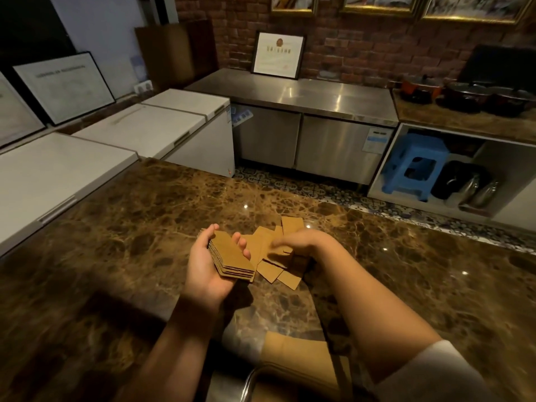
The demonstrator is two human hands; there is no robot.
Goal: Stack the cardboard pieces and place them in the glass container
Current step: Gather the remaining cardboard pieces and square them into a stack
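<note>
A: What has the left hand [207, 264] got?

B: A stack of cardboard pieces [230, 261], palm up just left of centre frame, thumb and fingers curled round its sides.

A: And the right hand [293, 245]?

B: Blurred, palm down over the loose cardboard pieces [278, 261] spread on the marble countertop [116, 256], right beside the stack. Whether its fingers grip a piece, I cannot tell.

A: The glass container?

B: At the bottom edge, centre frame, there is a curved clear rim [255, 378] with more cardboard [293, 355] behind it. That may be it; I cannot be sure.
</note>
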